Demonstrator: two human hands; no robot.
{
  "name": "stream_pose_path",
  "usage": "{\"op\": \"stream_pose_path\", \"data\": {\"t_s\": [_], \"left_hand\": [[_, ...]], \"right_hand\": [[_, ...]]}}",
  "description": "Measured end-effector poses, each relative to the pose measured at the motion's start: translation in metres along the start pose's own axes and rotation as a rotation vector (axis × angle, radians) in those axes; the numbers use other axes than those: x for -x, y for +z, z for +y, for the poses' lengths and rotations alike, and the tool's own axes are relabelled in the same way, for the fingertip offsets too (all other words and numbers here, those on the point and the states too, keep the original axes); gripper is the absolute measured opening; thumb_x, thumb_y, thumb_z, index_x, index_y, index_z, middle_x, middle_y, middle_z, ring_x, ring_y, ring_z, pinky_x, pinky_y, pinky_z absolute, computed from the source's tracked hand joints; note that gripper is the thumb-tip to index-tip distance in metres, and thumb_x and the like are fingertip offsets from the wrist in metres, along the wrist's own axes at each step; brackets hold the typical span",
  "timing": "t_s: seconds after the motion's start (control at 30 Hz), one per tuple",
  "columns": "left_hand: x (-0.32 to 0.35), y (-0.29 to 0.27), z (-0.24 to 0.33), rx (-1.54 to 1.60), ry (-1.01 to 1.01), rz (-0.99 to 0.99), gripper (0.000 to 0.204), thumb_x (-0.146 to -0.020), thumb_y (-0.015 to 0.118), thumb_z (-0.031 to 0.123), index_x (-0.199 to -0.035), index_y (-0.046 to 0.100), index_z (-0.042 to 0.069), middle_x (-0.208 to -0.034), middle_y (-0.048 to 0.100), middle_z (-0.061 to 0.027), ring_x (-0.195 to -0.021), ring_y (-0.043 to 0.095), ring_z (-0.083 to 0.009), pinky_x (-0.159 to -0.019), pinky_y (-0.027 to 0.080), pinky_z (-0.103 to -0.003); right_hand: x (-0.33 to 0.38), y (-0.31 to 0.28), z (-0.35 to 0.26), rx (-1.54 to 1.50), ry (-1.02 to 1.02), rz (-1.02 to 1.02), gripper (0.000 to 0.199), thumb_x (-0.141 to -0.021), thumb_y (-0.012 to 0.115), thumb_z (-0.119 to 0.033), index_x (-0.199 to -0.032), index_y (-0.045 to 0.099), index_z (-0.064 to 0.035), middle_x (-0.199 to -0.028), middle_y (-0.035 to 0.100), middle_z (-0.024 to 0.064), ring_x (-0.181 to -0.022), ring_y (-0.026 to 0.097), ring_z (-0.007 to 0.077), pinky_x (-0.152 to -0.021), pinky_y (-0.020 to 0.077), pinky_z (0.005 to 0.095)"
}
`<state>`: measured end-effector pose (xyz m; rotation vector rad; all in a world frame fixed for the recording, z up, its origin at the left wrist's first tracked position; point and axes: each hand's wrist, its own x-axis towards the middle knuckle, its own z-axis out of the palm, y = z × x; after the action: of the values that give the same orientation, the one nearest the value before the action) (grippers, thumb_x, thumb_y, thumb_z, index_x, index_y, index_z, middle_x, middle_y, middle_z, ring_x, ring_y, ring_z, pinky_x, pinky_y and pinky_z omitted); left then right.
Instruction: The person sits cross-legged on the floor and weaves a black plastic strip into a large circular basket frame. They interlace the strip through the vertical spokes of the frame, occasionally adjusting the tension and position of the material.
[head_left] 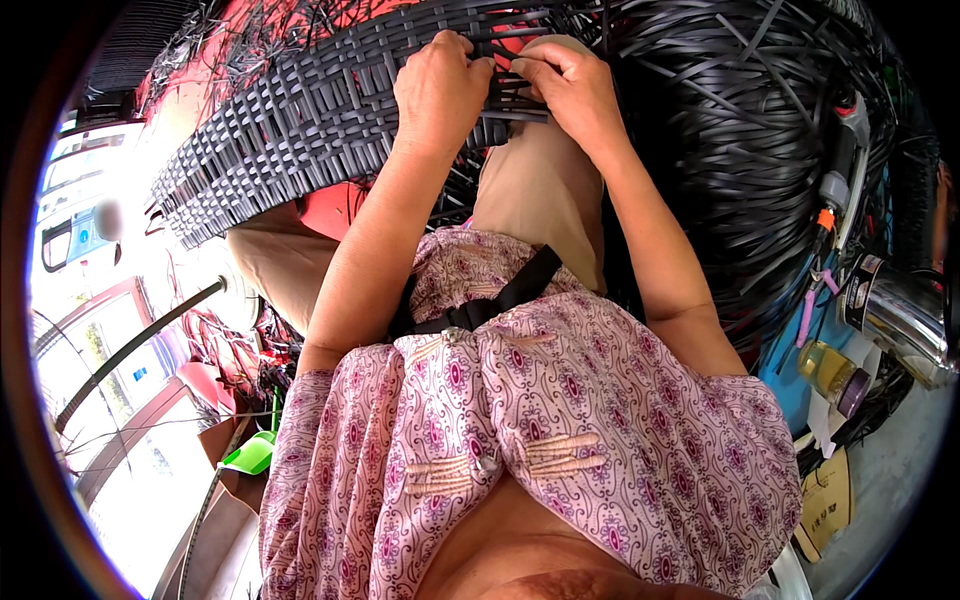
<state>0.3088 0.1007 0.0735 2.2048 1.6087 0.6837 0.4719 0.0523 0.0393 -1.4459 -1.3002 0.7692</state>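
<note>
A curved panel [300, 125] of dark grey plastic wicker lies across my lap, slanting up to the right. My left hand [440, 90] is closed on the right part of its weave, with fingertips partly hidden. Close by, my right hand [575, 95] pinches a dark plastic strip [508, 52] at the panel's right end, where several loose strip ends stick out. The two hands are apart, with strips between them. My knee in tan trousers [540, 185] is under that end.
A large bundle of loose dark strips [720, 170] lies on the right. Beyond it are a grey-and-red hand tool [838, 175], a shiny metal container [905, 315] and a bottle of yellowish liquid [830, 370]. A green scoop [250, 455] sits at the lower left.
</note>
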Motion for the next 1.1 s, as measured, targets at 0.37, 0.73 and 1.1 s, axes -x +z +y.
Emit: {"op": "stream_pose_path", "data": {"t_s": [0.37, 0.73, 1.1], "left_hand": [[0.0, 0.012, 0.001, -0.022, 0.006, 0.081, 0.032, -0.083, 0.067, 0.021, -0.103, 0.066, -0.003, -0.087, 0.073, -0.017, -0.083, 0.07, -0.0336, -0.078, 0.054, -0.041], [-0.002, -0.003, -0.007, 0.508, -0.255, -0.074, 0.029, -0.079, 0.073, 0.013, -0.101, 0.068, -0.006, -0.082, 0.073, -0.0114, -0.073, 0.068, -0.0161, -0.068, 0.054, -0.029], [-0.004, 0.006, -0.027, 0.721, -0.216, -0.105, 0.034, -0.078, 0.074, 0.01, -0.107, 0.068, -0.008, -0.083, 0.073, -0.0076, -0.072, 0.064, -0.0091, -0.065, 0.05, -0.023]], "right_hand": [[-0.002, 0.0, -0.004, 0.03, 0.056, -0.024, 0.018, -0.089, 0.071, -0.023, -0.094, 0.076, -0.0065, -0.073, 0.066, -0.0018, -0.064, 0.061, 0.0071, -0.06, 0.0484, 0.0231], [-0.007, 0.004, 0.008, -0.014, 0.031, -0.103, 0.018, -0.09, 0.07, -0.017, -0.095, 0.075, -0.0014, -0.072, 0.066, 0.0002, -0.066, 0.063, 0.0069, -0.061, 0.0501, 0.0231], [-0.017, -0.006, 0.005, -0.03, 0.067, -0.202, 0.013, -0.09, 0.069, -0.015, -0.092, 0.075, -0.0035, -0.079, 0.067, 0.0004, -0.068, 0.063, 0.008, -0.061, 0.0511, 0.0227]]}}
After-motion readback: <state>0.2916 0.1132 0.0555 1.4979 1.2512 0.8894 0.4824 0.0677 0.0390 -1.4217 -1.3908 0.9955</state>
